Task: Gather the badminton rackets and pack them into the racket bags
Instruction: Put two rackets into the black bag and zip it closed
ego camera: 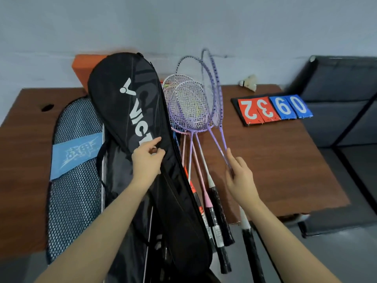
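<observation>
Hands first: the left hand [147, 160] pinches the black Victor racket bag [138, 127] flap while the right hand's [239, 176] grip pinches a purple racket [214, 103] shaft above the surface [275, 160], where strings could snag the loose rackets [187, 105] behind.

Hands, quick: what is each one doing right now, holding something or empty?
Left hand: grips the edge of the black racket bag.
Right hand: pinches the shaft of a purple racket, lifted off the pile.
</observation>
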The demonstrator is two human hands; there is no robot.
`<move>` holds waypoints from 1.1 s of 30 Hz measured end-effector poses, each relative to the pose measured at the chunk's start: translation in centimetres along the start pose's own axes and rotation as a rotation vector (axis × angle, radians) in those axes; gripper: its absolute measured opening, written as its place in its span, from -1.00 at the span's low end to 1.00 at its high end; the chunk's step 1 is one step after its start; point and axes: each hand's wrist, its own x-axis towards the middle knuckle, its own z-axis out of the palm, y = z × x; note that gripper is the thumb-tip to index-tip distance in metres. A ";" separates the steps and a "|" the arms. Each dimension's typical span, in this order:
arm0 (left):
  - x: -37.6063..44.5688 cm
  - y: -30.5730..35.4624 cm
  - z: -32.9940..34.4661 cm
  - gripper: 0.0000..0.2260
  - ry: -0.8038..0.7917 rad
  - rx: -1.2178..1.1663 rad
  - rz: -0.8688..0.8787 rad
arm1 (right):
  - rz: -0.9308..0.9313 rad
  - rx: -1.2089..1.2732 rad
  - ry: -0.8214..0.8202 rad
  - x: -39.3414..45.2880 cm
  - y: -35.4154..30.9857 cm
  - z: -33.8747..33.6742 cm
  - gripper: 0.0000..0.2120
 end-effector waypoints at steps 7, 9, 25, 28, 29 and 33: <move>0.5 0.2 1.4 -0.66 -0.032 0.063 -0.004 | 0.049 0.054 0.097 -2.4 0.5 -1.0 -0.53; 0.7 0.4 1.7 -0.68 -0.039 0.083 0.007 | 0.041 0.106 0.105 -2.7 0.3 -1.2 -0.57; 0.9 -0.3 1.2 -0.64 0.045 -0.091 -0.050 | 0.389 0.669 -0.123 -4.0 -1.9 -2.7 -0.62; 0.9 -0.2 1.4 -0.64 0.028 -0.091 -0.061 | 0.453 0.708 -0.075 -3.5 -1.7 -2.9 -0.62; 1.0 -0.2 1.5 -0.64 0.019 -0.083 -0.061 | 0.453 0.711 -0.061 -3.3 -1.5 -3.0 -0.62; 1.3 0.2 2.2 -0.65 0.011 -0.041 -0.053 | 0.461 0.841 -0.064 -2.5 -1.2 -3.8 -0.63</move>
